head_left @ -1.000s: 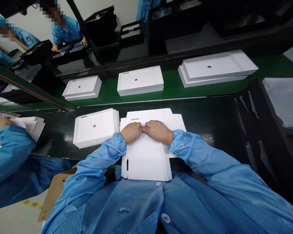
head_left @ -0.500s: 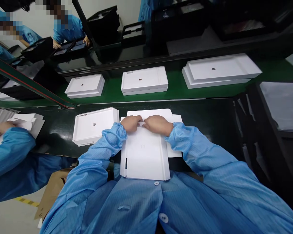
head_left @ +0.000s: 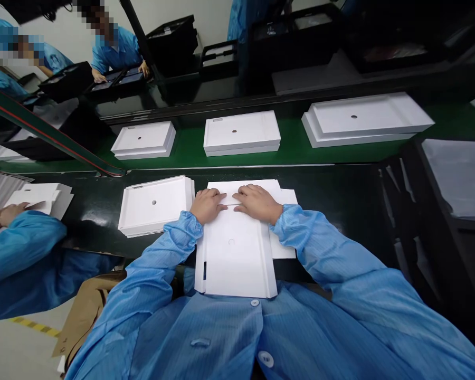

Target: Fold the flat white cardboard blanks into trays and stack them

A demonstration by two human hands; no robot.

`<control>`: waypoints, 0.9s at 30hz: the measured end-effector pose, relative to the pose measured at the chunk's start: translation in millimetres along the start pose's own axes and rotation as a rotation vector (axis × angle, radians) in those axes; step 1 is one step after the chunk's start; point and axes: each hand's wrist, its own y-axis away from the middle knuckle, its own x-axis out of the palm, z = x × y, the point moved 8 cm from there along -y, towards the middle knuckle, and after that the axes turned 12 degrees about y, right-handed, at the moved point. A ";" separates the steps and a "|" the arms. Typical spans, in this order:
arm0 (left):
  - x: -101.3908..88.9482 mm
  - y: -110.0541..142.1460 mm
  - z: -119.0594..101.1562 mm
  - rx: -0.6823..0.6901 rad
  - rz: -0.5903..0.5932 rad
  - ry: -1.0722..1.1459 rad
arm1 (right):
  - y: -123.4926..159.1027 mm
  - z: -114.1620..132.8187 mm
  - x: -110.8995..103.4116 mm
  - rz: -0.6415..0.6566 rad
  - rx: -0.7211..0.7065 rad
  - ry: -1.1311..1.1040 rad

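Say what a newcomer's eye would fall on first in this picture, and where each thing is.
Probably the white card at front centre, with the left hand and right hand on its far part. Next, the white stack just left of it, a dark round mark on top. Beyond, three white boxes sit in a row on a green strip.

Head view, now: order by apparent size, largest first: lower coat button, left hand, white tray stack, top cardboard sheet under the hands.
1. Top cardboard sheet
2. White tray stack
3. Left hand
4. Lower coat button
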 end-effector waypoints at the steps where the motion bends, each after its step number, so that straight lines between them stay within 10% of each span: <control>1: 2.2 1.5 -0.3 0.009 -0.008 -0.014 | 1.8 1.6 2.0 -0.003 0.001 0.009; 27: -13.3 11.8 -15.2 0.171 -0.056 -0.056 | 11.5 -2.5 -27.5 0.108 0.141 -0.063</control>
